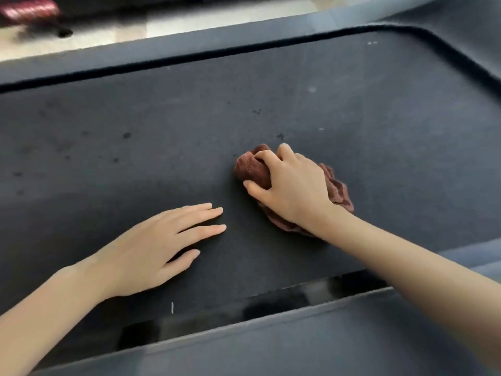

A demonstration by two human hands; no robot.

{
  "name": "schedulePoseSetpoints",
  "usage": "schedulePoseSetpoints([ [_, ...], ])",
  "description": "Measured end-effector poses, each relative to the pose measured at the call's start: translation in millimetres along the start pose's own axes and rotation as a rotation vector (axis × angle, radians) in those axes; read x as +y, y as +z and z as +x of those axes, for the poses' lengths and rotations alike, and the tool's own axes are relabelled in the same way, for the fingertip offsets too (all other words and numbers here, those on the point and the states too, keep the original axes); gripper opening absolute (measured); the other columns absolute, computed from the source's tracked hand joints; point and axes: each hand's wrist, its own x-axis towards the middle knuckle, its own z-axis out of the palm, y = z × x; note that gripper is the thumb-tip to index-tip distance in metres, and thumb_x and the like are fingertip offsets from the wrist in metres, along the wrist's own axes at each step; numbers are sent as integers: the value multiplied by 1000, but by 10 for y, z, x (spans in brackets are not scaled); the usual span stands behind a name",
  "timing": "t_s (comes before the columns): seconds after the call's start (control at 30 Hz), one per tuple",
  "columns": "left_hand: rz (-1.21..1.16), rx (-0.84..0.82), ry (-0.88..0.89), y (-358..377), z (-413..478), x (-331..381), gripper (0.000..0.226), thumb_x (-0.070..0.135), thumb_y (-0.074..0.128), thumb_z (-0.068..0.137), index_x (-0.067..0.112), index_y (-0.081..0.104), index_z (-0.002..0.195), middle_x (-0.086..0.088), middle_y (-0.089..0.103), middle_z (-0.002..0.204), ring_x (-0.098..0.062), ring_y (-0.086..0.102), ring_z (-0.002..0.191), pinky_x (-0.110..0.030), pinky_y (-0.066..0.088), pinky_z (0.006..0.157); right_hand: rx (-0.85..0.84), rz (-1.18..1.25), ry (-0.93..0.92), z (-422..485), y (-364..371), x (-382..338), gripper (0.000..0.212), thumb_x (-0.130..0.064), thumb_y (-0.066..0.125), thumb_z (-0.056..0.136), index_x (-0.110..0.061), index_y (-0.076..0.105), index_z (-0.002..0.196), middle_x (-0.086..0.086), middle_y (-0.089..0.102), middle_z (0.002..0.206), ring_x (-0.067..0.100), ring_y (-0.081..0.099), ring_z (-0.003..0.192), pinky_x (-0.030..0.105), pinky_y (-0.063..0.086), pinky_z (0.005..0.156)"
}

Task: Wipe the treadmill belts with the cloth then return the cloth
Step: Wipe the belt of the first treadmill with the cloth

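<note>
A dark grey treadmill belt [135, 147] fills most of the view, with dark specks and a few pale marks on it. My right hand [292, 185] grips a bunched reddish-brown cloth [252, 169] and holds it down on the belt near the middle. The cloth sticks out past the fingers on the left and behind the wrist on the right. My left hand [162, 240] lies flat on the belt to the left of the cloth, fingers straight and slightly spread, holding nothing.
Grey side rails [298, 346] frame the belt, one along the near edge and one along the far edge [189, 39]. Beyond the far rail is pale floor [108, 31] with a blurred red object [29, 9] at the top left.
</note>
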Motion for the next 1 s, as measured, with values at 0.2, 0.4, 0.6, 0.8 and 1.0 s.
schedulePoseSetpoints([
  [0.2, -7, 13, -182, 69, -766, -140, 48, 34, 32, 94, 34, 34, 142, 17, 23, 152, -3, 17, 141, -21, 16, 113, -44, 37, -160, 61, 203, -633, 50, -60, 47, 82, -25, 55, 116, -5, 33, 88, 22, 51, 76, 29, 29, 62],
  [0.4, -15, 73, -294, 113, -1214, -367, 46, 33, 28, 95, 33, 38, 140, 14, 26, 151, -3, 19, 140, -21, 16, 113, -51, 32, -220, 144, 341, -1118, 53, -62, 45, 81, -26, 55, 118, -2, 44, 92, 25, 57, 81, 28, 31, 61],
  [0.6, 16, 119, -455, 152, -2001, -737, 48, 36, 24, 95, 31, 37, 141, 16, 25, 150, 0, 17, 139, -14, 8, 111, -69, 62, -280, 361, 597, -1939, 54, -62, 47, 83, -26, 55, 122, -1, 43, 91, 27, 57, 82, 29, 31, 61],
  [0.8, 32, 177, -667, 269, -3232, -1047, 50, 41, 21, 94, 31, 34, 142, 20, 21, 151, 2, 12, 140, -14, 7, 111, -74, 63, -330, 513, 891, -2884, 52, -60, 47, 84, -25, 55, 121, -1, 39, 89, 21, 41, 71, 30, 31, 61],
  [1.0, 10, 297, -849, 313, -4124, -1513, 45, 38, 26, 99, 27, 34, 142, 13, 26, 151, -3, 14, 141, -19, 9, 112, -68, 26, -353, 574, 1130, -3763, 51, -60, 46, 85, -24, 55, 120, 0, 40, 89, 31, 52, 79, 32, 30, 62],
])
